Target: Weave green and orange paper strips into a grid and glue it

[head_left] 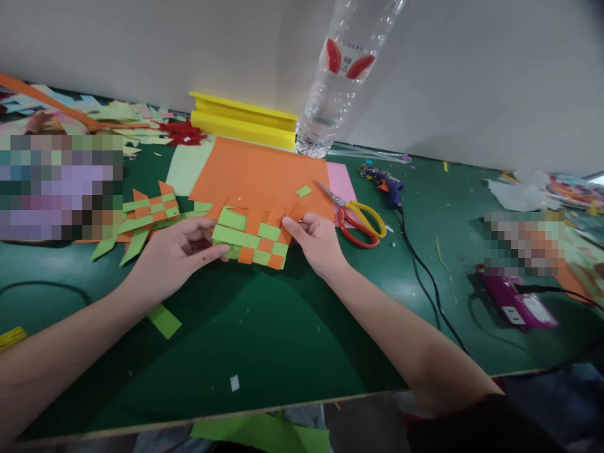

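The left hand (177, 248) had its grip clamped on the left end of the woven paper piece (250, 242), fingertips partly hidden; the right hand (321, 242) pinched its right end. Over the worktop (283, 340), its orange strips blurred into the orange sheet (268, 167).

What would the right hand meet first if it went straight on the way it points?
The woven paper, already at the right hand's fingertips. Past it, the orange sheet seems next in line, though depth there is hard to judge.
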`<state>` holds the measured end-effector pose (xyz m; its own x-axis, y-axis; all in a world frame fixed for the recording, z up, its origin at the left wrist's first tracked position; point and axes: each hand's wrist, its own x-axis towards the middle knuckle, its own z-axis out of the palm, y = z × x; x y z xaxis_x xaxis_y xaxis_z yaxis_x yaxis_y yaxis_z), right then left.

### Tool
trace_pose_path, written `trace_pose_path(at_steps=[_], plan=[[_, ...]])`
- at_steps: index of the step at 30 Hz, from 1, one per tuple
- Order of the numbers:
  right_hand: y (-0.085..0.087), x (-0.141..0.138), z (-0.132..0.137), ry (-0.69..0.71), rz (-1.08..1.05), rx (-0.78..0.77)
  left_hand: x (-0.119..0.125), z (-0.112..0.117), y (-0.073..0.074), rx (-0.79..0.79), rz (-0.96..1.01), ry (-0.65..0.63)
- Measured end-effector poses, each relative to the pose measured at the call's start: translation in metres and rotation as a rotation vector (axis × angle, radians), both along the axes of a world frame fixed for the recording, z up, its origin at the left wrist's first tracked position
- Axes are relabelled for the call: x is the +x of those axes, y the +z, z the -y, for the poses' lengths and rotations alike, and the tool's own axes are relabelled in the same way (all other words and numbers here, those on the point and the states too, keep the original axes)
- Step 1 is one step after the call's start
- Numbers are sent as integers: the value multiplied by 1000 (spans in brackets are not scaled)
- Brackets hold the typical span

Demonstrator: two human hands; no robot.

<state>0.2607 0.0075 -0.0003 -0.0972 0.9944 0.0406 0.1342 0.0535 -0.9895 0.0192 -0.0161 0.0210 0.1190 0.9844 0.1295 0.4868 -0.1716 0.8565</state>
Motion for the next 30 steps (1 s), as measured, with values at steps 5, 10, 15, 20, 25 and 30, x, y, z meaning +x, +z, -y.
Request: trace_pose_path(at_steps=[5,10,15,20,25,30], plan=[[0,-1,-1,-6,-20,4,-1,-1,-4,16,1,-5],[2,-2,1,-21,-83,-12,-2,0,-4,12,18,12],[4,-1,4,93,-77,-14,-4,3,0,67,28,130],[7,-2,5,143,-58,-41,-6,8,-2,153,85,249],[9,-2,8,234,-12,111,-5,14,-3,458,110,114],[7,-3,12,302,183,359,-4,18,-1,551,197,-88]])
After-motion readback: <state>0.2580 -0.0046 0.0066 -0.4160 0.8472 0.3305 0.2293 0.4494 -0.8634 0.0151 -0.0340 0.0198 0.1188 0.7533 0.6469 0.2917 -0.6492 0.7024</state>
